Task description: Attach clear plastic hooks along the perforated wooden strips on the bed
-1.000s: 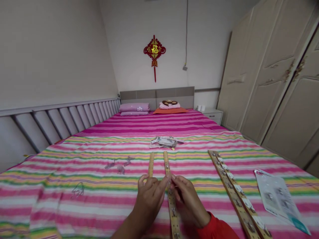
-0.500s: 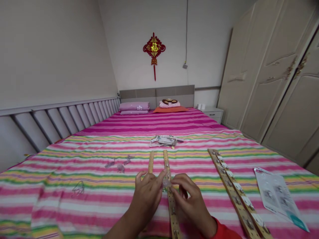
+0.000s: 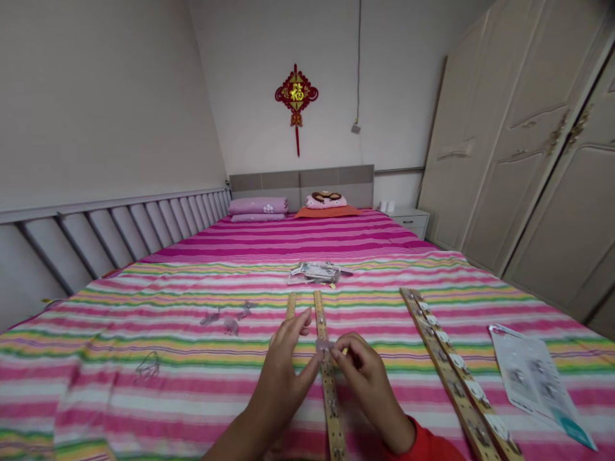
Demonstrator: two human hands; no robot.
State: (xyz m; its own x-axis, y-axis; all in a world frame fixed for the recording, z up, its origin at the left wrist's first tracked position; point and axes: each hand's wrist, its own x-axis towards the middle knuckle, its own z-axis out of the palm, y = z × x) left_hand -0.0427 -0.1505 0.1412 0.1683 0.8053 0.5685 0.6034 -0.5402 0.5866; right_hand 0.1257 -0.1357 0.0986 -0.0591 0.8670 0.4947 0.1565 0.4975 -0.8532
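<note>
Two narrow wooden strips (image 3: 328, 378) with holes lie side by side on the striped bedspread (image 3: 144, 333), running away from me. Both my hands meet over the right one. My left hand (image 3: 283, 371) and my right hand (image 3: 368, 378) pinch a small clear plastic piece (image 3: 325, 346) between their fingertips, just above the strip. The left index finger sticks up. A red sleeve covers my right wrist.
A longer wooden strip (image 3: 456, 371) fitted with round clear pieces lies to the right, with a printed plastic packet (image 3: 535, 378) beyond it. A pile of small packets (image 3: 314, 273) sits farther up the bed. Loose clear bits (image 3: 230, 320) lie left. Wardrobe (image 3: 528, 160) at right.
Both hands have moved slightly up the strip, lifting the small clear piece between the fingertips. The left index finger has risen.
</note>
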